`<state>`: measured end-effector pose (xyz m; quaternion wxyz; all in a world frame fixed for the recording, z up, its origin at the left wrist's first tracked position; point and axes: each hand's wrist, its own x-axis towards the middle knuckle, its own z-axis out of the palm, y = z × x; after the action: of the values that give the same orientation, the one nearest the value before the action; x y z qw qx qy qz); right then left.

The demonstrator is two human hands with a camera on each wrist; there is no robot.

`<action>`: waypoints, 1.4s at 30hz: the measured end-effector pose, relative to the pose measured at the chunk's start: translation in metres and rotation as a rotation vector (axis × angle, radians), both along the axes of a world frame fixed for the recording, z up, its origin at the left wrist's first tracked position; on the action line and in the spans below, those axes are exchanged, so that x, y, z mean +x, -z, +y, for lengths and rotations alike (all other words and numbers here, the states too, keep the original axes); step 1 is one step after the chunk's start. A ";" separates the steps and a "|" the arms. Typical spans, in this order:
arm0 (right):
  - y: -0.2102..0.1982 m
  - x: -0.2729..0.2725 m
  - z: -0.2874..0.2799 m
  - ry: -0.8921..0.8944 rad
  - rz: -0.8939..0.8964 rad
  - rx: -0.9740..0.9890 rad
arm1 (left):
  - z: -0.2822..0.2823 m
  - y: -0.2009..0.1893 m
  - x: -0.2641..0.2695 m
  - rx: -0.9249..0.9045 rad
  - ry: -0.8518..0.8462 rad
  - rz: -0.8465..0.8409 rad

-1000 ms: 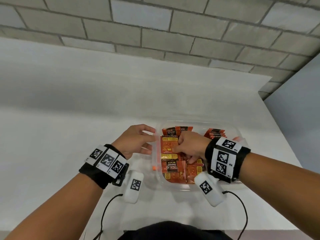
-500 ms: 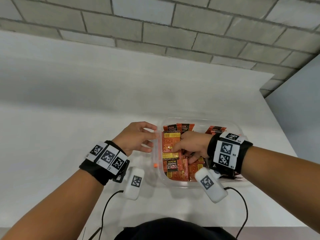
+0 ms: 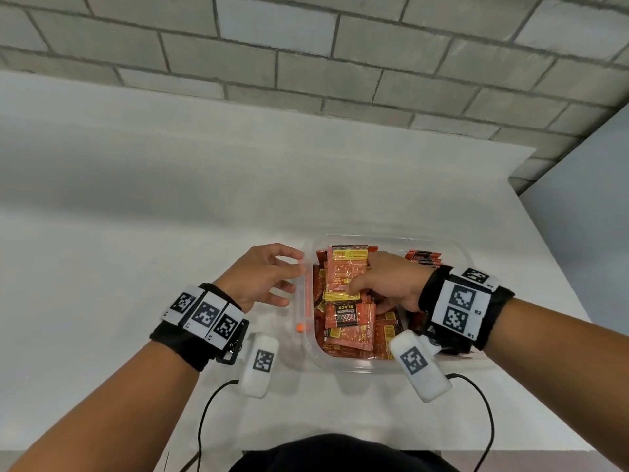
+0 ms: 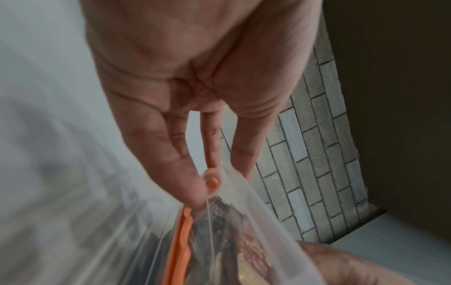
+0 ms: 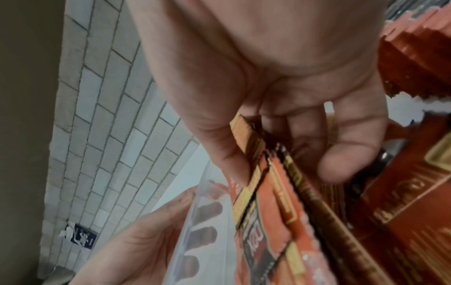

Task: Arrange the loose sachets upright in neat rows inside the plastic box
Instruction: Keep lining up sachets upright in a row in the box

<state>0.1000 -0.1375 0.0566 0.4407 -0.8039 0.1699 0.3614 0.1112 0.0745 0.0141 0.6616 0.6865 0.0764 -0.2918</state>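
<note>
Orange sachets (image 3: 347, 275) pinched by right hand (image 3: 391, 284) fingers | left hand (image 3: 262, 277) fingers straight against plastic box (image 3: 456, 253)

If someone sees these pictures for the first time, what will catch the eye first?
The orange-red sachets heaped in the clear plastic box at the table's near edge. The right hand pinches a sachet stack inside it, while the left hand touches the box's left wall.

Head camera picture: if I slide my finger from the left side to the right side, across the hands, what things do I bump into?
Left hand → orange clip on the box's side → sachet pinched by the right hand → right hand → upright sachets standing at the far right of the plastic box.
</note>
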 end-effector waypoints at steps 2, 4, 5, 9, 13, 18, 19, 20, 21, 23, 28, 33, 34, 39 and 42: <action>-0.004 -0.003 -0.005 0.026 -0.010 0.061 | 0.000 0.000 0.000 0.020 -0.005 0.000; -0.009 -0.004 -0.012 0.062 -0.043 0.114 | 0.003 -0.002 0.001 0.063 -0.011 -0.028; -0.013 -0.005 -0.017 0.085 -0.066 0.142 | 0.006 -0.005 0.003 0.069 -0.028 -0.049; -0.030 -0.008 -0.042 0.211 -0.222 0.301 | 0.019 -0.034 0.010 -0.064 -0.168 -0.146; -0.056 -0.012 -0.059 0.295 -0.430 0.521 | -0.010 -0.065 0.004 -0.202 0.040 -0.192; -0.073 -0.013 -0.070 0.368 -0.576 0.590 | -0.067 -0.079 0.004 -0.382 0.219 -0.107; -0.073 -0.014 -0.071 0.368 -0.586 0.599 | -0.079 -0.081 0.002 -0.437 0.265 -0.085; -0.073 -0.016 -0.069 0.382 -0.599 0.600 | -0.091 -0.081 -0.002 -0.486 0.298 -0.064; -0.071 -0.018 -0.069 0.388 -0.606 0.598 | -0.101 -0.080 -0.005 -0.526 0.305 -0.037; -0.065 -0.023 -0.067 0.379 -0.609 0.585 | -0.117 -0.074 -0.012 -0.618 0.258 0.047; -0.054 -0.034 -0.068 0.398 -0.623 0.521 | -0.136 -0.060 -0.021 -0.784 0.132 0.217; -0.044 -0.038 -0.070 0.343 -0.596 0.446 | -0.143 -0.052 -0.023 -0.857 0.035 0.230; -0.043 -0.038 -0.070 0.324 -0.581 0.430 | -0.143 -0.051 -0.023 -0.864 0.024 0.235; -0.040 -0.036 -0.074 0.370 -0.572 0.372 | -0.142 -0.045 -0.019 -0.864 0.095 0.259; -0.037 -0.032 -0.077 0.459 -0.604 0.430 | -0.143 -0.044 -0.018 -0.863 0.104 0.255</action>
<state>0.0683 -0.2144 0.0938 0.6970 -0.7048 0.1286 0.0300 0.0931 -0.0682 0.0579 0.8571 0.3092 -0.0062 -0.4120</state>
